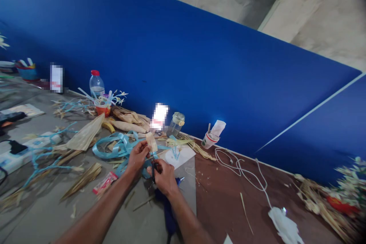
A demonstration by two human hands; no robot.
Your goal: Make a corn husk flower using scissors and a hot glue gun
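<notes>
My left hand (138, 157) pinches a small tan piece of dried husk (151, 141) and holds it upright over the table. My right hand (163, 176) is closed around a pair of scissors (153, 166), whose blades point up at the bottom of the husk piece. Both hands work just above a coil of light blue ribbon (114, 145). A dark blue tool (168, 209) lies under my right forearm.
Dried husks (85, 135) and blue wire stems litter the grey table. A water bottle (96, 84), an orange cup (103, 108), a glass jar (176, 123) and a paper cup (209, 139) stand along the blue wall. A white cable (243, 169) crosses the brown surface at right.
</notes>
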